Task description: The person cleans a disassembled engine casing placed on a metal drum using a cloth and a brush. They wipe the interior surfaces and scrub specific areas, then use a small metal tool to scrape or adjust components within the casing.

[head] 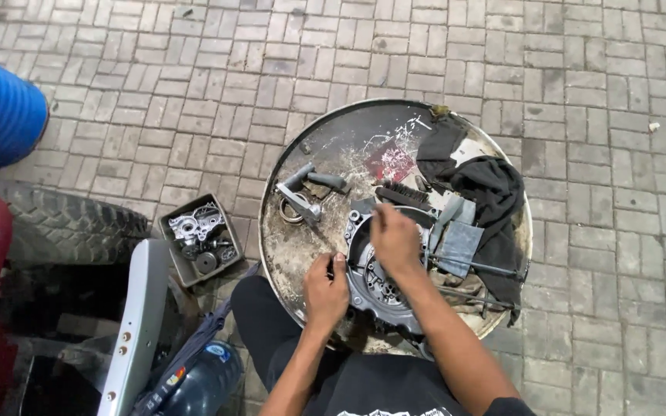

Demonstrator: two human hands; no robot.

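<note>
- Nearest to the camera, the person's dark clothes fill the low middle of the view, and both bare arms reach forward from there.
- At the low left stand a dark blue plastic bottle and a grey metal frame part with small holes.
- Left hand rests on the left edge of the round engine cover; its fingers are curled narrow against the rim, but what they pinch cannot be told.
- Right hand is over the upper part of the same cover, fingers bent down and close together; a small thing between them cannot be made out.
- Engine cover lies flat on the near half of a big round rusty tray, which sits on the brick pavement.
- Beside the right hand lie a grey folded cloth and thin metal rods; a black rag is behind them.
- On the far left part of the tray lie grey tool handles and a ring.
- Left of the tray, a small square box holds metal parts, next to a black tyre.
- Far at the upper left stands a blue barrel.
</note>
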